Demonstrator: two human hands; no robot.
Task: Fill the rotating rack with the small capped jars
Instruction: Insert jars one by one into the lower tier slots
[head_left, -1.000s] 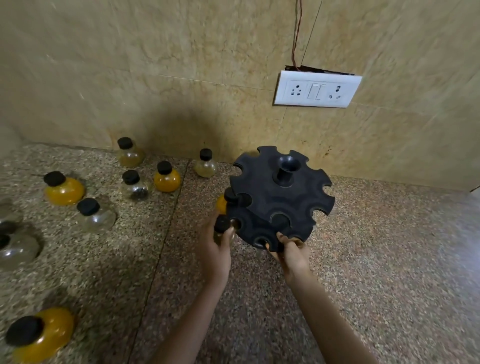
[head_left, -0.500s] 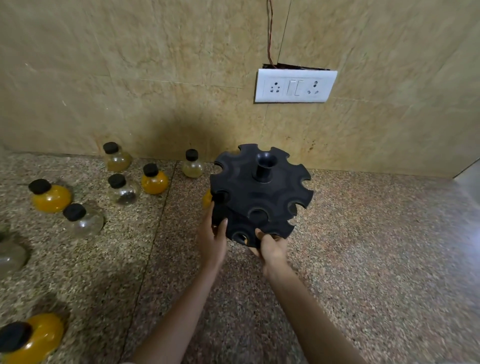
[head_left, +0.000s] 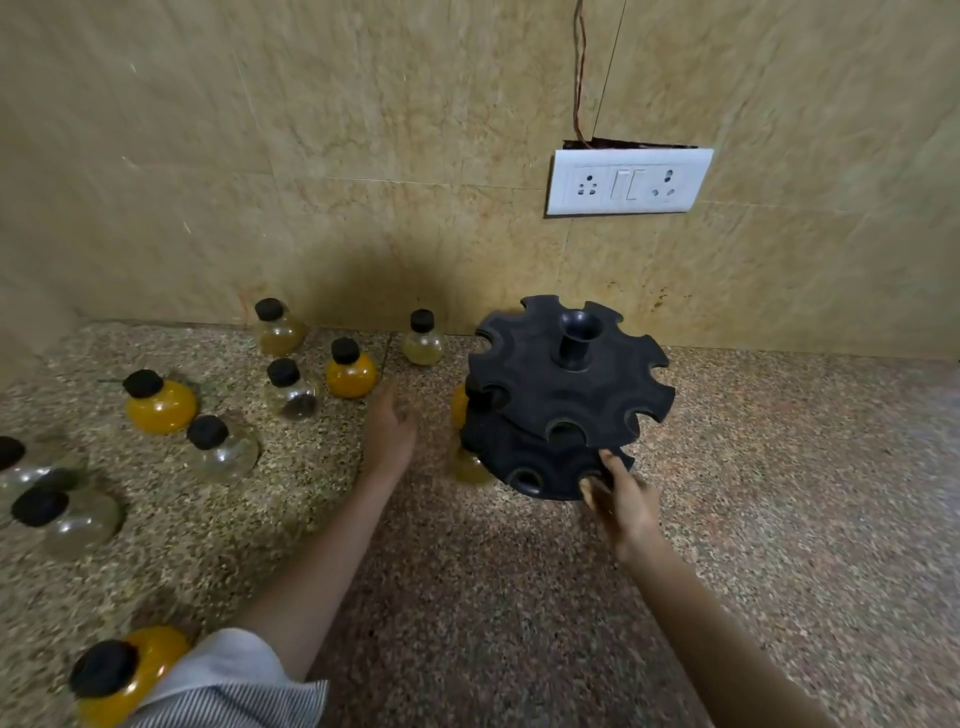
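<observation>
Speckled granite counter (head_left: 519, 597) runs back to a tan tiled wall (head_left: 363, 156), which carries a white switch plate (head_left: 626, 182) at the right. Near the wall, right of centre, stands the black rotating rack (head_left: 561, 400), two notched tiers around a hollow centre post; two jars hang in its left-side slots, a yellow jar (head_left: 459, 406) above and an amber jar (head_left: 470, 465) below. The right hand (head_left: 621, 499) touches the rack's near lower rim with spread fingers, gripping nothing. The left hand (head_left: 389, 431) is open and empty, blurred, between the rack and the loose capped jars on the left, nearest an orange jar (head_left: 351, 370) and a clear jar (head_left: 291, 392).
</observation>
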